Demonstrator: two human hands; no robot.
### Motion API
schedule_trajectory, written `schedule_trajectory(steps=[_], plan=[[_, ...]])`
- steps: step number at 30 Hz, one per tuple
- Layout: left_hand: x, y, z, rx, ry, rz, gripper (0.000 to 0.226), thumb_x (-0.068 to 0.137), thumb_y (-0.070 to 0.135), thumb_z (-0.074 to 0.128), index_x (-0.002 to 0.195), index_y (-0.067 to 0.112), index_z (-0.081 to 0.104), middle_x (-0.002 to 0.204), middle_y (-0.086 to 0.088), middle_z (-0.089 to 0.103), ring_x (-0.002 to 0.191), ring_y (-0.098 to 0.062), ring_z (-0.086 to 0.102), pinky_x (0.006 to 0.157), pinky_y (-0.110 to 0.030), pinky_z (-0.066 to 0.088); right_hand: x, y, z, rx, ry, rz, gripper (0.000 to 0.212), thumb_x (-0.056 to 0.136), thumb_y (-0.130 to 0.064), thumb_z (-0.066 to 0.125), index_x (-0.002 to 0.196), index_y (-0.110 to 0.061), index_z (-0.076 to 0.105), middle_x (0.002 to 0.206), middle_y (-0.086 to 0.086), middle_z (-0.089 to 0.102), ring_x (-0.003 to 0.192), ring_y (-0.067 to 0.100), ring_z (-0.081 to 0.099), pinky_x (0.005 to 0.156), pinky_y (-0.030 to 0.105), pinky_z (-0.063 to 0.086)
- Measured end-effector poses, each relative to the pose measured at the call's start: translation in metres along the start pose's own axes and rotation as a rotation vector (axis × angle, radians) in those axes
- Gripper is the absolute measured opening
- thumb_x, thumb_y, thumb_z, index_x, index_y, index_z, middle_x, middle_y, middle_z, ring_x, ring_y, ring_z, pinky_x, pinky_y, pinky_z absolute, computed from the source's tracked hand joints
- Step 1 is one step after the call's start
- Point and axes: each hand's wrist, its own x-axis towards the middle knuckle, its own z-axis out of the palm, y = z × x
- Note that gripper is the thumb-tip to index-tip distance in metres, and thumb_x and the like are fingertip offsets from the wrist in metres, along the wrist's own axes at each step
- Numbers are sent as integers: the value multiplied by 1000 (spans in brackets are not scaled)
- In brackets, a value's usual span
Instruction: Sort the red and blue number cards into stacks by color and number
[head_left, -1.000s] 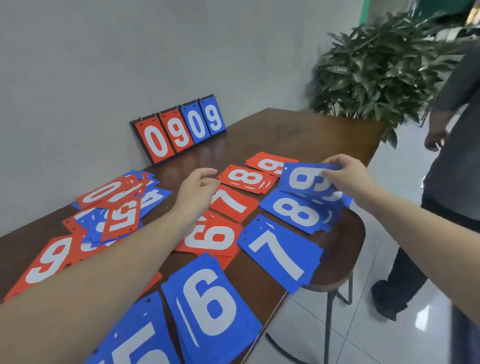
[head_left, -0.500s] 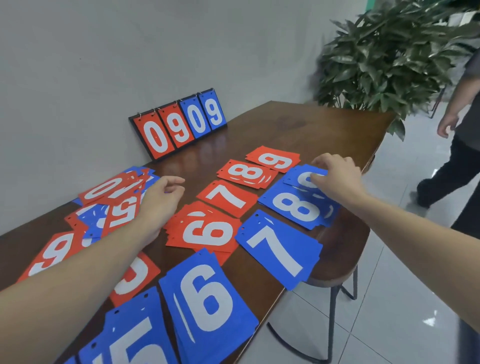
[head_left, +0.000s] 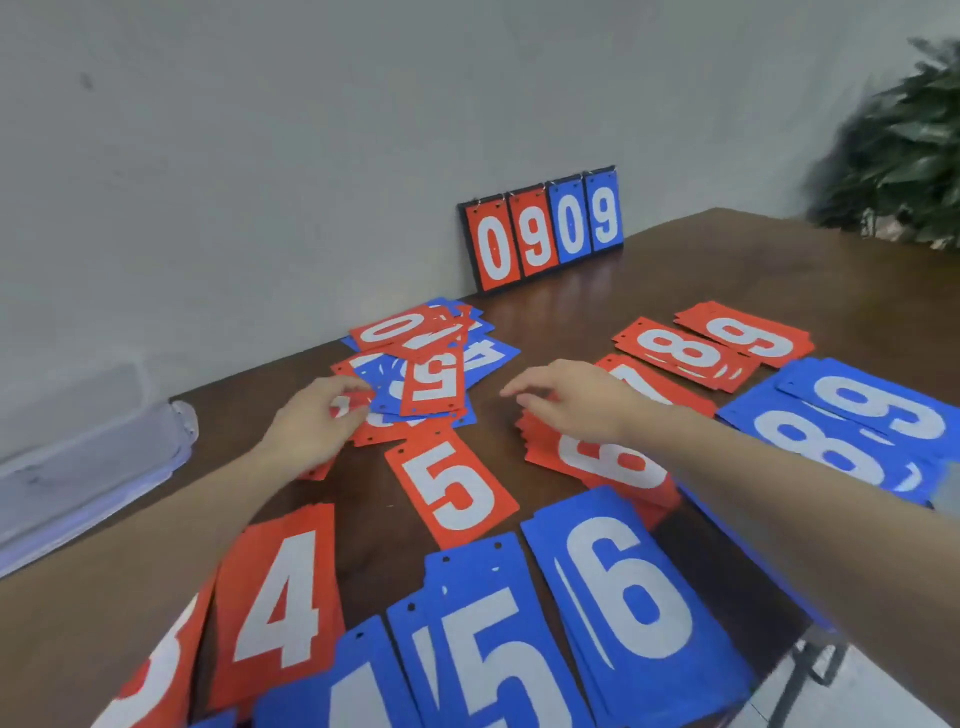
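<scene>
Left grip (head_left: 311, 426) touches jumbled red-and-blue card pile (head_left: 426, 364); digits white.

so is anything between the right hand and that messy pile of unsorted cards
Nothing visible. The right hand hovers open above the red 6 stack, and only bare table separates it from the mixed pile. The left hand already touches the pile's near left edge.

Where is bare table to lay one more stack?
Bare wood lies right of the scoreboard, behind the red 9 stack. A narrower strip separates the red 4 and red 5. The mixed pile is crowded.
</scene>
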Motion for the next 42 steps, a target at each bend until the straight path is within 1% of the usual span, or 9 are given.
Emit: schedule_trajectory(steps=[5,10,17,22,27,30,34,38,42], plan=[[4,-42,-9,169,-219,47,62,91,53,63,147,39,42,160,12,32,152,-17,18,122,-48,19,48,-20,26,-187,-105,-54,64,94,-60,54,152,-47,29,164,-10,22,152,19,15,121,51,20],[22,-58,-3,210,-232,70,62,95,60,51,151,41,34,165,9,21,154,-14,9,124,-48,10,87,-11,42,-283,-245,-10,68,91,-72,41,151,-58,13,168,-11,3,155,23,-2,123,56,3],[55,-65,9,164,-31,91,46,99,49,50,143,35,50,156,8,38,144,-13,35,117,-43,29,128,-15,57,-259,-183,79,56,97,-66,36,149,-46,38,163,-7,27,153,20,12,123,55,2],[59,-61,11,165,50,78,36,101,49,45,134,39,57,143,18,51,133,-13,45,109,-42,30,132,-7,60,-238,-9,-109,42,98,-55,49,134,-36,60,148,-9,49,143,15,35,120,45,21],[49,-53,6,200,26,58,52,92,63,54,139,38,52,157,10,33,141,-18,32,113,-47,23,118,1,48,-282,43,-346,28,102,-30,54,125,-27,69,120,-7,72,114,18,62,105,39,41],[42,-52,-6,171,21,-6,61,87,68,58,141,43,46,163,4,23,148,-22,22,117,-50,16,111,6,46,-276,158,-400,21,93,-18,63,110,-26,73,106,-5,73,104,19,65,95,43,50],[28,-64,-20,280,-92,-129,81,83,74,55,152,42,29,165,-3,22,149,-28,21,117,-50,18,101,1,41,-99,387,-243,17,90,-15,71,101,-26,75,111,-2,61,104,19,54,80,38,47],[17,-64,-29,340,-134,-160,76,92,65,51,156,35,23,159,-2,35,145,-28,31,115,-48,28,86,-20,33,433,209,-11,25,100,-15,56,95,-37,66,90,-15,70,89,11,66,76,33,54],[8,-71,-38,248,-146,-180,73,94,55,58,156,43,21,153,-5,44,138,-30,41,112,-45,37,73,-35,31,622,109,92,21,105,-16,46,96,-28,61,113,-15,69,113,6,64,93,35,57]])
